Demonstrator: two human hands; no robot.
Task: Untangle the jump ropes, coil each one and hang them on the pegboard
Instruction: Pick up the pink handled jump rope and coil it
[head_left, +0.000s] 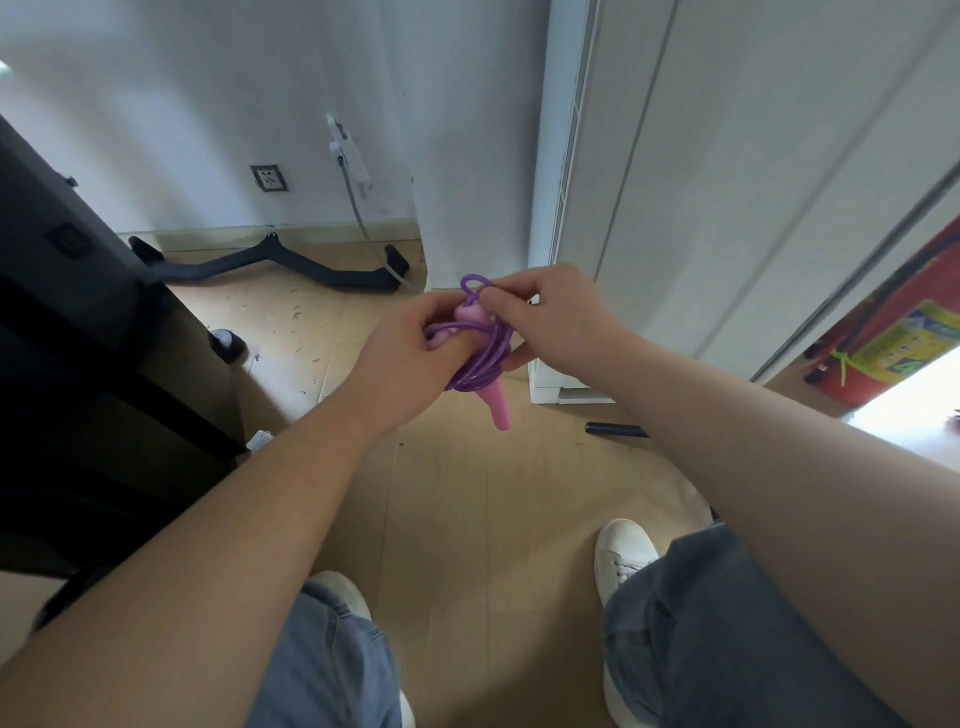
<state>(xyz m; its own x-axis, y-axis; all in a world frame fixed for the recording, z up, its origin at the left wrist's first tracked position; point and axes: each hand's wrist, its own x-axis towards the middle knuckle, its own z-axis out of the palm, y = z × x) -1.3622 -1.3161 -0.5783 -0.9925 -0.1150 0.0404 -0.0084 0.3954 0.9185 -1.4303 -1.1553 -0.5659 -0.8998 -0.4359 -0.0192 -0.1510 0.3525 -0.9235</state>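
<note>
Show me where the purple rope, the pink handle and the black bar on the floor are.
purple rope (480, 364), head view, on the bundled loops.
pink handle (498, 410), head view, on its lower end below the coil.
black bar (208, 270), head view, on its left arm near the wall.

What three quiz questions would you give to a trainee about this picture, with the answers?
1. True or false: the purple rope already hangs on a pegboard.
2. What does the right hand pinch? A) a loop of the rope B) a shoe C) a wall socket
3. Fill in: the handle that points down below the left hand is ___ in colour.
Key: 1 false; 2 A; 3 pink.
</note>
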